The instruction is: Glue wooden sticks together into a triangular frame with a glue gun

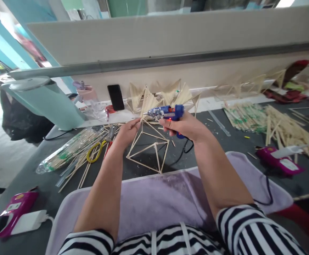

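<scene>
My right hand point(179, 125) is wrapped round a blue glue gun point(163, 112), whose nozzle points left and touches or nearly touches the top of a wooden stick frame point(147, 163). A small red light glows on the gun. Pinched in my left hand point(129, 132) is the frame's upper end, just below and left of the nozzle. The frame is made of thin sticks joined in triangles and rests on the dark table. Finished-looking stick pieces point(167, 95) with fanned slats stand behind the gun.
Yellow-handled scissors point(97, 151), loose sticks and a bagged stick bundle point(69, 150) lie left. A phone point(115, 97) leans on the wall. More sticks point(290, 131) and a magenta power strip point(279, 161) are right; another magenta strip point(17, 209) is front left. A purple cloth point(162, 198) covers the front edge.
</scene>
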Tool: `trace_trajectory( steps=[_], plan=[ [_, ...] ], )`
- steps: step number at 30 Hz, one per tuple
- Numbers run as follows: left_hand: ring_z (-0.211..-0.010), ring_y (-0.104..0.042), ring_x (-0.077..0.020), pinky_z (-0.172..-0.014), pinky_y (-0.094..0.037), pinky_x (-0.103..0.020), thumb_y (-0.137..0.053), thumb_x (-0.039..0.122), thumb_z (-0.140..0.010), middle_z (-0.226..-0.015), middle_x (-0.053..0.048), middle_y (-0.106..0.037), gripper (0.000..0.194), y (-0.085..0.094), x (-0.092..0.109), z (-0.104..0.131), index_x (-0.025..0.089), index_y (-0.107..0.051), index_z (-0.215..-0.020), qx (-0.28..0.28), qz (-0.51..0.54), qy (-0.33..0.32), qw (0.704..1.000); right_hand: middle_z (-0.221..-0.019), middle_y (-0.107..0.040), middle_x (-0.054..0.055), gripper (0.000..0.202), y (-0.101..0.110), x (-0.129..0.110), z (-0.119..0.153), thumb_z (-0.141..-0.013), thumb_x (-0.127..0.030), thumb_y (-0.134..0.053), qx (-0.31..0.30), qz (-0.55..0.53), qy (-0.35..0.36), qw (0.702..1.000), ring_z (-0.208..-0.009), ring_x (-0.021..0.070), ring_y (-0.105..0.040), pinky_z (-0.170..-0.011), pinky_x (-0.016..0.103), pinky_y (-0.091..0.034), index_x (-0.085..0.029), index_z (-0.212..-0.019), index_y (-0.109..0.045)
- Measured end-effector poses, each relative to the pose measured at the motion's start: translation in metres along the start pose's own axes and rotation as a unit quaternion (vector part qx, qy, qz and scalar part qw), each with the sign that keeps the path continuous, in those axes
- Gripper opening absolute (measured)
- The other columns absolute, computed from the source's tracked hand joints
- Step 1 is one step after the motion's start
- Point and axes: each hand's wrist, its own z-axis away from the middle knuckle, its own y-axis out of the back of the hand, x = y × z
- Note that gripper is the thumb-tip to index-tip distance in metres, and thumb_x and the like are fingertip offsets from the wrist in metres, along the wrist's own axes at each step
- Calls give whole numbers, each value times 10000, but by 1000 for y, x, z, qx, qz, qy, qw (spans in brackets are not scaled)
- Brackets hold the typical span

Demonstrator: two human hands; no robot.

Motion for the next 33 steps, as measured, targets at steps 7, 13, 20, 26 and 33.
trace_trajectory(
  steps=[7,13,20,26,33],
  plan=[
    [-1087,-652,-217,-959,-505,-319,-588,446,-849,-1144,-48,-727,451,-6,-7,-2,181,-688,-1200,16,113,5,993,-582,-611,18,364,-7,16,-14,-721,-522,-748,-13,19,-12,1000,-435,104,-521,-418,253,-423,-191,-656,-610],
    [-1039,-664,-220,-923,-518,-312,-607,439,-835,-1047,-20,-752,393,-11,-9,-3,205,-725,-1127,20,121,-5,992,-616,-623,29,349,-6,10,-12,-719,-508,-755,-22,26,-28,999,-445,104,-520,-434,262,-434,-184,-690,-627],
    [-936,-657,-187,-875,-528,-333,-641,343,-805,-1042,-55,-728,374,4,-1,-2,168,-695,-1131,93,56,-41,993,-613,-592,-13,326,33,-9,18,-720,-490,-743,-123,52,68,989,-525,102,-534,-492,231,-412,-182,-747,-639],
    [-867,-641,-151,-826,-532,-310,-663,291,-818,-1015,-36,-705,294,21,29,15,224,-704,-1102,131,-26,-118,984,-625,-584,-30,322,59,-17,37,-709,-492,-738,-191,162,78,965,-576,111,-502,-506,242,-374,-183,-751,-657],
    [-889,-637,-163,-848,-533,-337,-654,269,-825,-1032,-32,-684,237,18,49,29,237,-726,-1049,90,-100,-167,977,-561,-475,-46,310,58,-19,38,-731,-487,-713,-201,224,90,949,-580,104,-460,-527,247,-336,-193,-672,-634]
  ],
)
